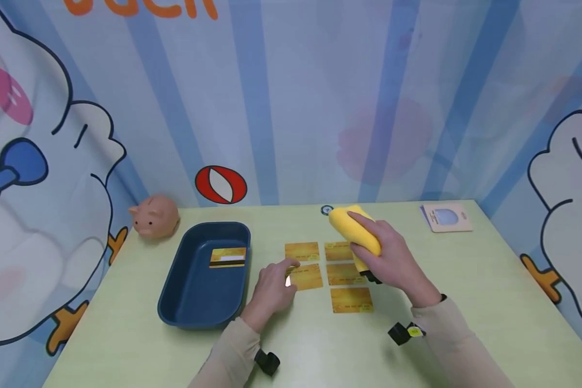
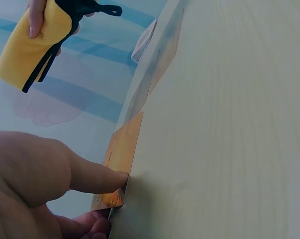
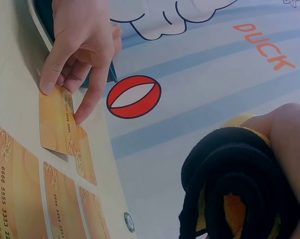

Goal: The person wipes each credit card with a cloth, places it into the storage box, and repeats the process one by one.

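My left hand (image 1: pixel 272 288) pinches the near-left gold bank card (image 1: pixel 306 277) by its edges, thumb on one side and fingers on the other. In the right wrist view that card (image 3: pixel 57 121) tilts slightly, one end raised off the table. My right hand (image 1: pixel 385 253) grips a rolled yellow cloth (image 1: pixel 351 229) with black edging, held above the right-hand cards. A black loop hangs from the cloth (image 2: pixel 38 42) in the left wrist view. Several more gold cards lie face up in two columns, among them a front one (image 1: pixel 351 300) and a back-left one (image 1: pixel 302 251).
Left of the cards stands a dark blue tray (image 1: pixel 194 310) with one gold card (image 1: pixel 228 257), stripe side up, inside. A pink piggy bank (image 1: pixel 155 217) sits at the back left, a pale pink booklet (image 1: pixel 450 217) at the back right. A small round item (image 1: pixel 327 209) lies near the back edge.
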Demonstrator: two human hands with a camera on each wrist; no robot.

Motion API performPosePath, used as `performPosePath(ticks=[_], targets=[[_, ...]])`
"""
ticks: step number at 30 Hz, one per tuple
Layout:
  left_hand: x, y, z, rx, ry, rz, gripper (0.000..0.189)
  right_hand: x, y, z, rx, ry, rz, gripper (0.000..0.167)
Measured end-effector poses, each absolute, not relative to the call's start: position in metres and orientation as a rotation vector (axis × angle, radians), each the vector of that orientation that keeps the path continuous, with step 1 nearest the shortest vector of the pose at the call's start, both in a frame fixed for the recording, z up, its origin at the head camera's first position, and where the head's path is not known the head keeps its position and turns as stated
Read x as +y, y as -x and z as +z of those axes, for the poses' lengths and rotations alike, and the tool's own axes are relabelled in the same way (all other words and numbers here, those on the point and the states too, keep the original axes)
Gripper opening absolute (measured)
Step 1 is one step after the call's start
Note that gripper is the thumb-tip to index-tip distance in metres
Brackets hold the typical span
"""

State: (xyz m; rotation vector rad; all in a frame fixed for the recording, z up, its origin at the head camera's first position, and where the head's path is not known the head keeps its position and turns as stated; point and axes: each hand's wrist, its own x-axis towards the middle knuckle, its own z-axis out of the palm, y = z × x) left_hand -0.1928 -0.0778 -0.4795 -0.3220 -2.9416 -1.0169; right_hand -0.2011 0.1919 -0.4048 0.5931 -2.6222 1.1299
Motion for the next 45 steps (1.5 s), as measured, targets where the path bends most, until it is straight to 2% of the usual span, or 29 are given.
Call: performPosePath(ticks=[10,22,45], targets=[[-0.083,0.194,-0.471,-2.921,0.318,-1.252,0.053,0.191,0.2,-0.405,-2.625,-0.605,1.167,0.062],[-0.084,0.195,-0.457,-2.813,0.302,-1.735,0.052,0.19,0.201,-0.402,-2.627,-0.622,1.161,0.063],[-0.08,0.198,-0.425,-2.508,0.307,-2.128,0.053,0.175,0.199,-0.394,-2.591,-0.762,1.129,0.064]])
